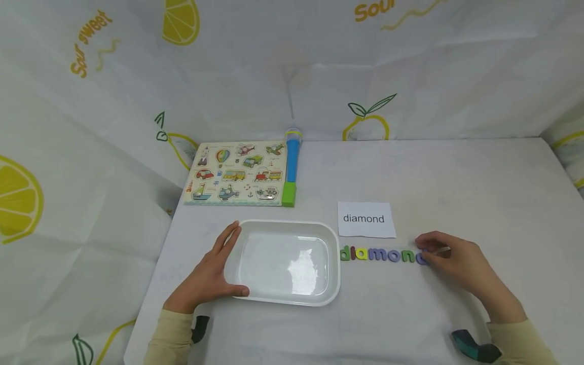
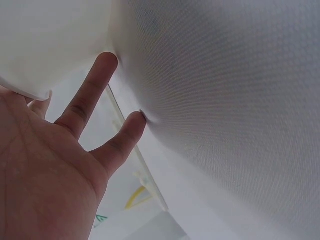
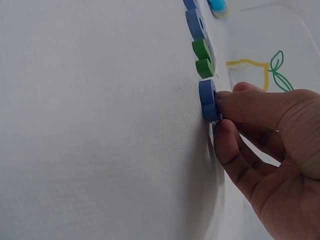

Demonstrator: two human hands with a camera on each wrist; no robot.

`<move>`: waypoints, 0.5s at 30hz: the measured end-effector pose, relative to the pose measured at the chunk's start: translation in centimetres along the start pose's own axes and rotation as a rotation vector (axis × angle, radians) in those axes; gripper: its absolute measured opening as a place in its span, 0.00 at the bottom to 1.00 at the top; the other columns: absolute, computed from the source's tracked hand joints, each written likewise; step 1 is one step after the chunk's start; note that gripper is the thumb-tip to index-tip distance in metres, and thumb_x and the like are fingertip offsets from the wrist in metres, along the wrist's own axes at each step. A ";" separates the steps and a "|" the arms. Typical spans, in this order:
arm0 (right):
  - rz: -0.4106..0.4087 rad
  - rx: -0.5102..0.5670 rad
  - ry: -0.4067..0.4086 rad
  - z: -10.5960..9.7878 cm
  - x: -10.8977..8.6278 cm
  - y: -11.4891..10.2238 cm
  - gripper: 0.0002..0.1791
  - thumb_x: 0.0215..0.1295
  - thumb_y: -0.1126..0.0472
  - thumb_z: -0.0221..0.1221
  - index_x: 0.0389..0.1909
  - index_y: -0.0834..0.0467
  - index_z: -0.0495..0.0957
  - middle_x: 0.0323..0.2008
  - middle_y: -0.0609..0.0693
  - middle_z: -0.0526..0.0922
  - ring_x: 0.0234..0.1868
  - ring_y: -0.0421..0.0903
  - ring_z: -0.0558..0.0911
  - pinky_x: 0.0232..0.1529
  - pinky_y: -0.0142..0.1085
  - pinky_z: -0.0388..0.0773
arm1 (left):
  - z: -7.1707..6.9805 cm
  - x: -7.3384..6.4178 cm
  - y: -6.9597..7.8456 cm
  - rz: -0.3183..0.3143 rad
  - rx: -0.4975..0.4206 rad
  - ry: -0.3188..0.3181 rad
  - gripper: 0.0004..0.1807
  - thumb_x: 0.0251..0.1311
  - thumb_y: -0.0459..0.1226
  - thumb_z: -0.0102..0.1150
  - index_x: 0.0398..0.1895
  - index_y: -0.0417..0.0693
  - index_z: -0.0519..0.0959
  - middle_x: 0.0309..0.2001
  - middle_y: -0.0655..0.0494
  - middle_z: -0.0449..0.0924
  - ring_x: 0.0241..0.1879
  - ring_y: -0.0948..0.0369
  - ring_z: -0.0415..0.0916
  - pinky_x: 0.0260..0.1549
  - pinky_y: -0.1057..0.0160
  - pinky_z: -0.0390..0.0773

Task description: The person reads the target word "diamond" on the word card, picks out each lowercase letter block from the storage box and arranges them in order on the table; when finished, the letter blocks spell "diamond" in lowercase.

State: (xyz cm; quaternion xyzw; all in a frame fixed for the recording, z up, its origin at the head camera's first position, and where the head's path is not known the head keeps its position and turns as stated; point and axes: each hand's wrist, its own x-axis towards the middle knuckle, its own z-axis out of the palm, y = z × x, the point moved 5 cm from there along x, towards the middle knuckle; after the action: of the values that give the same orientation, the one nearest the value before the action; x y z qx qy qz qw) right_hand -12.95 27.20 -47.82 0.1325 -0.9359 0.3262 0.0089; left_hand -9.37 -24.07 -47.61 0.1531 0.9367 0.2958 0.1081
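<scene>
In the head view, my left hand [image 1: 207,276] spans the left end of a white tray [image 1: 283,301], thumb lying on the near rim and fingers reaching to the far corner. The left wrist view shows straight, spread fingers [image 2: 85,105] with two tips touching the white cloth. At the right end of a row of colored letters, my right hand [image 1: 461,263] pinches a purple letter d [image 3: 207,100] between thumb and fingers. To its left are a green n [image 1: 407,256], a purple o [image 1: 394,256], a purple m [image 1: 377,254] and several more letters.
Above the letter row lies a white card [image 1: 365,219] printed "diamond". A wooden picture puzzle board [image 1: 237,175] with vehicles lies at the back left, with a blue and green toy microphone [image 1: 292,170] along its right edge. A patterned curtain [image 1: 255,76] hangs behind the table.
</scene>
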 end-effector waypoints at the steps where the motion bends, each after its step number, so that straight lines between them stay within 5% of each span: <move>1: -0.003 0.005 0.004 0.1 0.0 0.0 0.20 0.51 0.74 0.73 0.45 0.58 0.84 0.40 0.51 0.87 0.35 0.30 0.79 0.35 0.20 0.76 | 0.0 0.0 0.0 0.002 0.004 -0.001 0.78 0.32 0.65 0.80 0.84 0.56 0.41 0.82 0.64 0.34 0.73 0.45 0.57 0.58 0.36 0.70; 12: -0.048 0.002 0.094 -1.3 -0.2 -2.0 0.24 0.58 0.70 0.71 0.57 0.59 0.79 0.46 0.53 0.84 0.41 0.34 0.76 0.38 0.17 0.73 | -1.2 -0.4 0.5 0.030 -0.011 -0.023 0.77 0.36 0.59 0.82 0.84 0.54 0.39 0.82 0.59 0.33 0.76 0.44 0.48 0.62 0.33 0.65; 15: -0.054 -0.012 0.078 -2.0 -0.3 -4.2 0.27 0.63 0.66 0.68 0.63 0.57 0.75 0.54 0.56 0.80 0.50 0.46 0.76 0.45 0.33 0.78 | -2.0 -0.4 1.6 0.054 0.052 0.009 0.70 0.45 0.54 0.80 0.84 0.52 0.40 0.82 0.52 0.35 0.77 0.42 0.41 0.66 0.31 0.56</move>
State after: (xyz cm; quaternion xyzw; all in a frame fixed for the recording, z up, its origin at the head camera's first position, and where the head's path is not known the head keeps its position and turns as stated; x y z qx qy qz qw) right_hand -11.75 25.33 -43.73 0.1450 -0.9329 0.3250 0.0548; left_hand -9.19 -24.03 -45.07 0.1800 0.9400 0.2750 0.0919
